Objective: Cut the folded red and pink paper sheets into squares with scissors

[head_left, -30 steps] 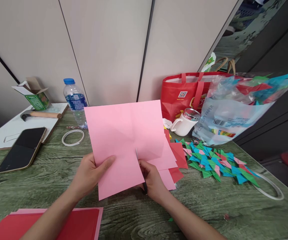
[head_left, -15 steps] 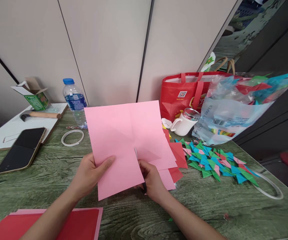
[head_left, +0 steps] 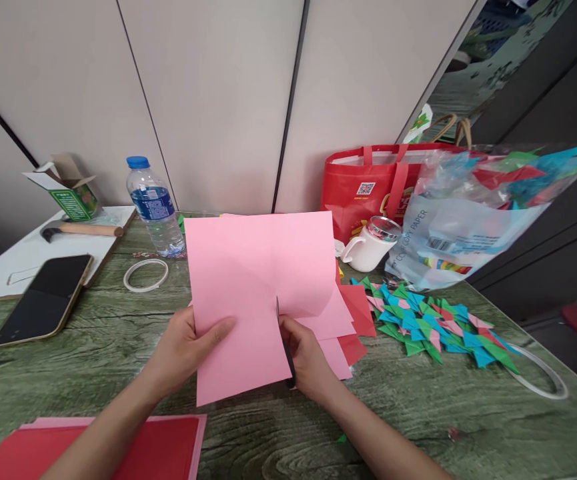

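A sheet of pink paper [head_left: 241, 273] is held up above the table, slit from its near edge to about the middle. My left hand [head_left: 188, 347] grips the sheet's left side, thumb on top and fingers underneath. My right hand [head_left: 304, 353] is closed on a pair of scissors [head_left: 288, 353]; one blade shows at the end of the slit, and the dark handle is partly hidden by the hand. To the right of the slit the paper curls up. Beneath it lie more pink sheets [head_left: 335, 357] and red paper pieces [head_left: 361, 310].
Red and pink sheets [head_left: 153, 447] lie at the front left. A phone [head_left: 43, 300], tape roll [head_left: 145, 275], water bottle [head_left: 155, 213] and hammer [head_left: 83, 229] are on the left. Folded paper pieces [head_left: 428, 320], a white mug [head_left: 371, 247], a red bag [head_left: 341, 193] and plastic bag [head_left: 468, 227] stand right.
The pink sheet has shifted a little to the right and its far edge has dropped. The right part of the sheet curls up more beside the scissors.
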`<state>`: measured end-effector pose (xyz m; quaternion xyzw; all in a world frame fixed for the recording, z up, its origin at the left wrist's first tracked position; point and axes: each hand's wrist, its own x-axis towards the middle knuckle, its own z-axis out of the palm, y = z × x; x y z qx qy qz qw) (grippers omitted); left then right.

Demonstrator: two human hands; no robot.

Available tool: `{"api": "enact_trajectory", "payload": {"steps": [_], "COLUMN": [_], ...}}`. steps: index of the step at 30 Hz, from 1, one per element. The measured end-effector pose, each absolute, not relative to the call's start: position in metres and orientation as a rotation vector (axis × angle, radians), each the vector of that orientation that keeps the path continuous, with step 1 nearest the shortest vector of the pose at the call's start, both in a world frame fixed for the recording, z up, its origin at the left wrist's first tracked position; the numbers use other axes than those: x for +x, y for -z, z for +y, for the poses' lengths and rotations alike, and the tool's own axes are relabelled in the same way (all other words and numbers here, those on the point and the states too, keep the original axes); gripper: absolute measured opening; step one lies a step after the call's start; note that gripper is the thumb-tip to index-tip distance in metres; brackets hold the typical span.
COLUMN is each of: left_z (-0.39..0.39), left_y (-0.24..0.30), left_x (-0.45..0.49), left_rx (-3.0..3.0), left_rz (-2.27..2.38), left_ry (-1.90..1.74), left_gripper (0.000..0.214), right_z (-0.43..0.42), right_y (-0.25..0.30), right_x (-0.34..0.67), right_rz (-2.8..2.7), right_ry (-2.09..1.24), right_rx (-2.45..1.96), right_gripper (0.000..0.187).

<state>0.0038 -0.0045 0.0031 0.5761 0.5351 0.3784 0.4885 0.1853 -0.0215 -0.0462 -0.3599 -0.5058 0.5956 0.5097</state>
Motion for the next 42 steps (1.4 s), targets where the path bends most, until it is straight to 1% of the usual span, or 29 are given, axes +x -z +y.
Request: {"api": "enact_trajectory", "payload": {"steps": [9,33,42], "left_z": [-0.0043,-0.0063,-0.0059], "left_y": [-0.0016,-0.0006,0.0003], "left_x": [0.0047,0.0058,0.0063], "left_rx": [1.370,1.343,1.311], "left_rz": [1.294,1.309,1.281], "left_ry": [-0.923,-0.920,-0.925], "left_gripper": [0.024,0.030,0.030], "right_z": [-0.0213,-0.0221,-0.0215], "right_y": [0.0467,0.0470,0.0467], "right_x": [0.1827,0.1809,0.1803], "right_rz": [-1.184,-1.137,-1.113], "right_ry": [-1.407,-1.369,-1.369], "right_rx": [-0.894,-0.926,-0.919], "right_gripper": [0.024,0.023,0.020]}}
